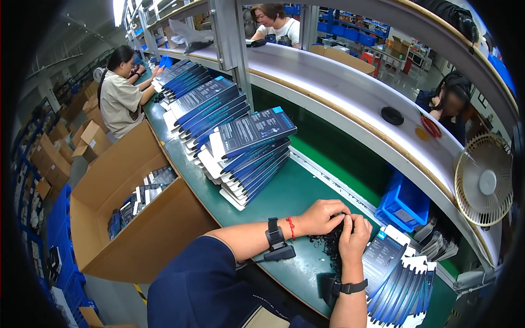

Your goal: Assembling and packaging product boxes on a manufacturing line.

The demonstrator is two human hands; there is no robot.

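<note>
Head camera looks down where the left hand and right hand meet, fingers pinched together on small black parts heaped on the green bench, just beside fanned blue packets.

Dark-blue flat boxes with white ends; green bench mat; black small parts; brown carton.

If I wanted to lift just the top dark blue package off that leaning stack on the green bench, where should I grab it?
Probably by the near, lower edge of the top package. It lies flat and tilted on the stack, overhanging the ones below on the side toward the person, so fingers can slide under there. Come from the person's side, where the bench looks bare.
</note>
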